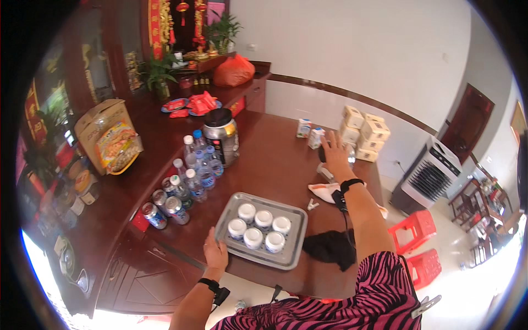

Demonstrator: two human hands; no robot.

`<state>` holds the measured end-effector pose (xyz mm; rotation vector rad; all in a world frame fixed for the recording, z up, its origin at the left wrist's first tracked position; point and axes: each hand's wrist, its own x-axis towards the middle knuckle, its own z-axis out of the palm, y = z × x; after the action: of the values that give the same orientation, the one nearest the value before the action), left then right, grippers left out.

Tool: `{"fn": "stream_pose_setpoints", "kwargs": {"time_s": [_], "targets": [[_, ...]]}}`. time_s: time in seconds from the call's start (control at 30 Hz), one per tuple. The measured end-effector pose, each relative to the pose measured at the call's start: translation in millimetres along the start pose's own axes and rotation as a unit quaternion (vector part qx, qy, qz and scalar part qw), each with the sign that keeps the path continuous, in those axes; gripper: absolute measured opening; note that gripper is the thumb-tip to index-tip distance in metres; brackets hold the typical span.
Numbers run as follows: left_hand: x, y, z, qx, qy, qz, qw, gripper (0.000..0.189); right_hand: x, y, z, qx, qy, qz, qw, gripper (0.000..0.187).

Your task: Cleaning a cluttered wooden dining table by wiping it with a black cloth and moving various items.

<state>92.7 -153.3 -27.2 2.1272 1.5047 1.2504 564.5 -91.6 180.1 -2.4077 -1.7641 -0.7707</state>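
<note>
My left hand (216,252) rests at the left edge of a grey metal tray (300,239), its fingers touching the rim. On the tray several small white cups (253,238) stand upside down in two rows. My right hand (336,154) reaches over the far right part of the table, over a dark-topped object and a clear glass container (325,172); whether it grips anything is hidden. Beyond it are small milk cartons (317,138) and a stack of cream-coloured boxes (373,130). A white cloth (324,192) lies below my right wrist.
Plastic bottles (206,177) and drink cans (177,210) stand left of the tray, with a large black-lidded jar (222,140) behind. A black cloth (332,249) and a small white clip (312,204) lie at right. Red plastic stools (412,231) and an air cooler (427,177) stand beyond the table.
</note>
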Motion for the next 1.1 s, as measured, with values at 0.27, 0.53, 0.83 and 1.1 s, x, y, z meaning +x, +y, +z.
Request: {"fn": "stream_pose_setpoints", "kwargs": {"time_s": [0.27, 0.53, 0.83, 1.1], "targets": [[1.3, 21.4, -12.1, -0.007, -0.044, -0.066, 0.997, 0.058, 21.4, 13.7, 76.0, -0.055, -0.019, -0.016, 0.998, 0.079], [1.2, 19.7, -10.6, -0.013, -0.044, -0.071, 0.996, 0.056, 19.5, 19.6, 76.2, -0.087, 0.016, -0.005, 0.996, 0.052], [0.3, 20.1, -11.4, 0.008, -0.020, -0.043, 0.999, 0.054, -60.6, 33.6, -37.0, 0.092, 0.046, 0.021, 0.994, 0.093], [6.4, 11.1, -7.0, -0.078, 0.036, 0.004, 0.996, 0.050, -215.6, 78.1, -110.3, 0.650, -0.021, 0.092, 0.754, 0.101]]}}
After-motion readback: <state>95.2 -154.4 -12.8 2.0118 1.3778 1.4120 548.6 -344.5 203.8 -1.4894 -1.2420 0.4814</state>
